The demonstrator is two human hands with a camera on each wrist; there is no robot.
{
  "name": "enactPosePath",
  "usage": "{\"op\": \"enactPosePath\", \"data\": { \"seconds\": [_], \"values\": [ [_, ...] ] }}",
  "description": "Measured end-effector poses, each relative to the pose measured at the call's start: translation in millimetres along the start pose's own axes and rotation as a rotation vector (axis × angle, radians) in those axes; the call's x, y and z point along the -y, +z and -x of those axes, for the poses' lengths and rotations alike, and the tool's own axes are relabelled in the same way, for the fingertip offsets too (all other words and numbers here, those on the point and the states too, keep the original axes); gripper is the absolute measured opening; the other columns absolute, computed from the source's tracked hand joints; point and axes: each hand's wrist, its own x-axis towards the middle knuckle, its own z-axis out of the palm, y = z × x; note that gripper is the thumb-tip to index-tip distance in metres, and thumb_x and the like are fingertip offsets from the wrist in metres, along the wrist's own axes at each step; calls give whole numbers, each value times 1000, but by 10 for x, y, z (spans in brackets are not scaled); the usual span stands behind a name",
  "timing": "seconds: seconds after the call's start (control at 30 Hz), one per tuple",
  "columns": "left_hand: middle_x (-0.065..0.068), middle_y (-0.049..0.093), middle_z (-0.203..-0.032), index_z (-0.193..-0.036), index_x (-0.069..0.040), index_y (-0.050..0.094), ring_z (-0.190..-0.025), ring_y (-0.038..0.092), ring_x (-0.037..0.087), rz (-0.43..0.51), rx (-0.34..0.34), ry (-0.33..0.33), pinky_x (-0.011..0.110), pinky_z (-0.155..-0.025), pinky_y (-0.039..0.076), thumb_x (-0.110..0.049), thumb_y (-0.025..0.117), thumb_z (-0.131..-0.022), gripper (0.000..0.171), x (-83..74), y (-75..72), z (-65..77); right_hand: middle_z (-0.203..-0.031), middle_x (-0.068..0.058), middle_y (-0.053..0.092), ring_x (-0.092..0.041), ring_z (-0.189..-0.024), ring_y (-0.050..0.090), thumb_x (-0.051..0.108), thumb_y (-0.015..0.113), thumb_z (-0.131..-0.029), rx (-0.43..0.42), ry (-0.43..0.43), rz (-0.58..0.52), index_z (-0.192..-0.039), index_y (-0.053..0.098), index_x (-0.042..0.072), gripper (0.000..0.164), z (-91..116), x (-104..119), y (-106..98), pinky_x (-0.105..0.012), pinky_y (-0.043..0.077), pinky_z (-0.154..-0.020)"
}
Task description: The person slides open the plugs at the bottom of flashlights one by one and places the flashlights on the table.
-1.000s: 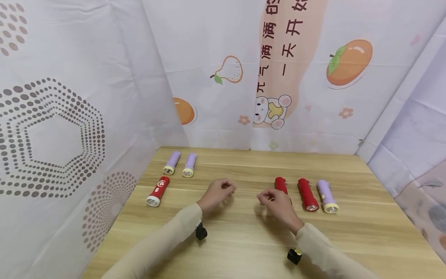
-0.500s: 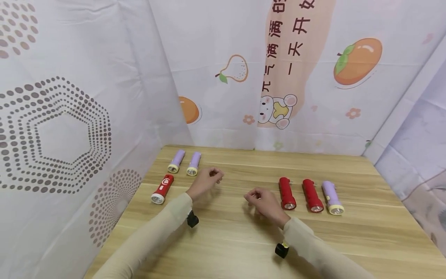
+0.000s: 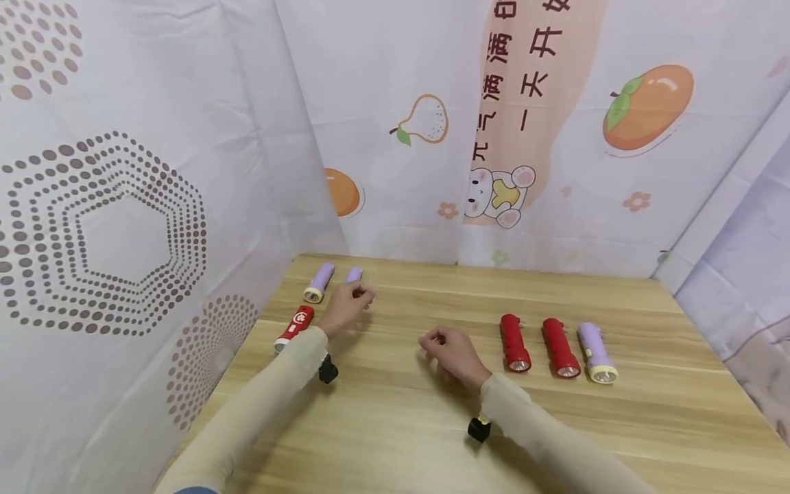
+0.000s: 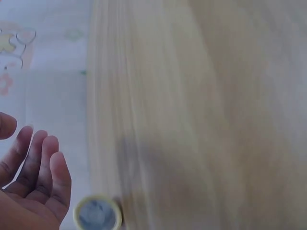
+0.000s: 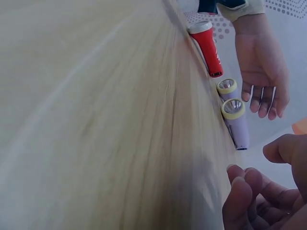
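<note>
My left hand (image 3: 347, 307) hovers above the table with fingers loosely bent and nothing in them. It covers much of one purple flashlight (image 3: 354, 274); a second purple flashlight (image 3: 319, 282) lies just left of it. Closer to me, a red flashlight with a white head (image 3: 300, 320) is partly hidden by my left sleeve. My right hand (image 3: 458, 358) is over the middle of the table, relaxed and holding nothing. To its right lie a red flashlight (image 3: 513, 340), another red flashlight (image 3: 559, 346) and a purple flashlight with a yellow rim (image 3: 595, 348).
The wooden table (image 3: 382, 425) carries both groups of flashlights. Printed white curtains (image 3: 395, 206) hang along its back and left side. A small black camera (image 3: 479, 429) is worn at the right wrist, and another black camera (image 3: 328, 370) at the left.
My left hand has moved left and away from me, over the purple flashlight. The right hand has drifted left, uncovering the nearest red flashlight. The head view has turned slightly left.
</note>
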Motion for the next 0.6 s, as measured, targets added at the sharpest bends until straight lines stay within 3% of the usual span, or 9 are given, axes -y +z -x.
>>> {"op": "enactPosePath", "data": {
  "seconds": [0.3, 0.6],
  "values": [
    [5, 66, -87, -98, -7, 69, -79, 56, 19, -188, -92, 102, 34, -75, 47, -23, 62, -103, 18, -8, -257, -233, -86, -8, 71, -13, -45, 44, 34, 64, -103, 18, -31, -1, -105, 70, 7, 28, -220, 73, 65, -25, 39, -39],
    [10, 68, -94, -100, -4, 68, -84, 59, 24, -278, -150, 69, 38, -77, 50, -18, 59, -102, 16, 209, -341, -316, -86, -9, 72, -11, -43, 41, 34, 65, -102, 35, -32, -25, -103, 69, 7, 27, -389, 163, 302, -24, 38, -41]
  ]
}}
